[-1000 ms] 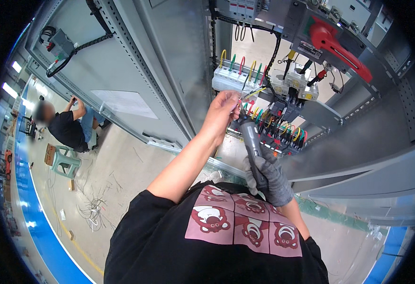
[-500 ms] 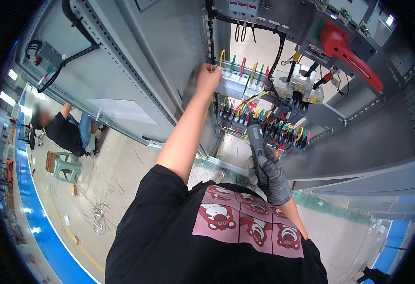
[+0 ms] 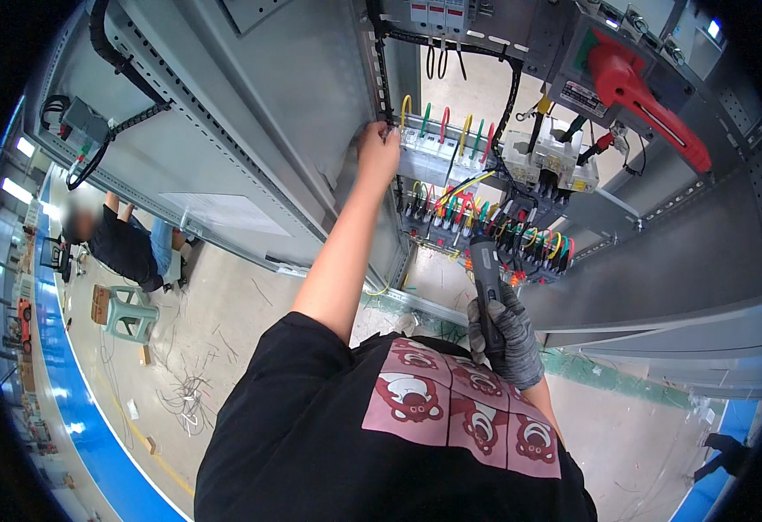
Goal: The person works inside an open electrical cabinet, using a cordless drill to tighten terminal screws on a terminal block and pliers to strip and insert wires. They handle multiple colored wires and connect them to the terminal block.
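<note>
My bare left hand [image 3: 379, 155] reaches into the cabinet at the left end of a row of white circuit breakers [image 3: 433, 161]. Its fingers are pinched together against the frame there; whatever they hold is hidden. Yellow, green and red wire loops [image 3: 444, 122] rise from the breakers. In a grey knit glove, my right hand [image 3: 516, 344] wraps round a dark cordless screwdriver [image 3: 487, 274], lower and to the right. The tool points up toward a lower row of black terminals [image 3: 437, 213] with many coloured wires. I cannot make out its bit against them.
A large red rotary handle [image 3: 646, 96] juts out at the upper right. The open grey cabinet door [image 3: 259, 113] stands on my left. Beyond it a person [image 3: 129, 248] sits near a green stool [image 3: 130, 313]. Wire scraps [image 3: 188, 402] lie on the floor.
My right hand has drawn the screwdriver slightly down and to the right, away from the lower terminals. My left hand stays at the breaker row's end, its fingers slightly shifted.
</note>
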`<action>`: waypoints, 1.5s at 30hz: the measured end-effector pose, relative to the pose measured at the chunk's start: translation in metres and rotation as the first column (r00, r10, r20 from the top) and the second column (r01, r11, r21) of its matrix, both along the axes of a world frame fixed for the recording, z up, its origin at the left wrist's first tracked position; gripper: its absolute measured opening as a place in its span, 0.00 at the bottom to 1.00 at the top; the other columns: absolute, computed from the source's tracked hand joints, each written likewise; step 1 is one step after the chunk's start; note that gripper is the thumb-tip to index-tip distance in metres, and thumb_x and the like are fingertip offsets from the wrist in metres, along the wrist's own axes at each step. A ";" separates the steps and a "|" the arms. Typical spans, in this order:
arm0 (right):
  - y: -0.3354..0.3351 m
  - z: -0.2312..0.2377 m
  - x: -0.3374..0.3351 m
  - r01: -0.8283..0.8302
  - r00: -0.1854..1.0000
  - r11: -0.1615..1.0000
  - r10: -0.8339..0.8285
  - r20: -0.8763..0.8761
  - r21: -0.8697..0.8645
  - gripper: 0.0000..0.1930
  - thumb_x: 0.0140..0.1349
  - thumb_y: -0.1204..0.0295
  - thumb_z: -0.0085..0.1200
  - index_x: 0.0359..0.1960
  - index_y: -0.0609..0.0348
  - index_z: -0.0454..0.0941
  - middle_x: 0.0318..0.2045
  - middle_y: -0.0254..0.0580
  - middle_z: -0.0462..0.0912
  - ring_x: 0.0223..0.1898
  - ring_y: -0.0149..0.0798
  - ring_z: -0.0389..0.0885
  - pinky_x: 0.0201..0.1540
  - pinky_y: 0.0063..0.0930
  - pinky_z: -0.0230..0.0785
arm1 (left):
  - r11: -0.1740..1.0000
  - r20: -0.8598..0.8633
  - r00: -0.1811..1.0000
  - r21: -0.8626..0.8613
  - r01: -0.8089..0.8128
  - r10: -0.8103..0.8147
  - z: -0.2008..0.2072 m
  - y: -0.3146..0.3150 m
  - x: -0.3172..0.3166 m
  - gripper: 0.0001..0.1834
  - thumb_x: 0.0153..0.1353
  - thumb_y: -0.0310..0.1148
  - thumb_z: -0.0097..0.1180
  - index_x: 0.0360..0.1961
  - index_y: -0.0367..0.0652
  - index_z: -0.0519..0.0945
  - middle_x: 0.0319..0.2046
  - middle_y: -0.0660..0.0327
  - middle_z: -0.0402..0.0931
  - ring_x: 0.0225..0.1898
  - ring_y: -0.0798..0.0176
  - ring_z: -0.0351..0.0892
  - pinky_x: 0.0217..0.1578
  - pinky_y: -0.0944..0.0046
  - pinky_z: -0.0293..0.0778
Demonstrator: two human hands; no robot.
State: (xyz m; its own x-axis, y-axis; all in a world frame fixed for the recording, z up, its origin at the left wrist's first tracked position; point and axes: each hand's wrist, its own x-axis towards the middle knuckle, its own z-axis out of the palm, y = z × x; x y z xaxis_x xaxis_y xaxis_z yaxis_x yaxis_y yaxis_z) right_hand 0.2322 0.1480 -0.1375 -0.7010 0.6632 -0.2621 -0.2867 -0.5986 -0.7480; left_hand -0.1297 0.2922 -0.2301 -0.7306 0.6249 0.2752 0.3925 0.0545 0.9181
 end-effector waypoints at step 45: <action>0.035 0.009 0.082 0.360 0.925 0.912 -0.377 0.055 0.197 0.16 0.66 0.64 0.52 0.51 0.57 0.67 0.28 0.36 0.77 0.18 0.28 0.76 0.12 0.21 0.65 | 0.807 0.868 -0.016 0.468 0.360 -0.496 0.104 0.023 0.297 0.23 0.64 0.45 0.57 0.39 0.33 0.65 0.45 0.40 0.76 0.47 0.45 0.80 0.44 0.53 0.80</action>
State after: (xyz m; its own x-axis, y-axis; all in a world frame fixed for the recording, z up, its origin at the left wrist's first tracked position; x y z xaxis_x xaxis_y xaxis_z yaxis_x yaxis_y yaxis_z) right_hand 0.3147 0.1831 -0.1289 -0.3771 0.9115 -0.1644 -0.3877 -0.3166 -0.8657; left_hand 0.1675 0.3152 -0.1257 -0.0202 0.9548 -0.2964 -0.8434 0.1429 0.5179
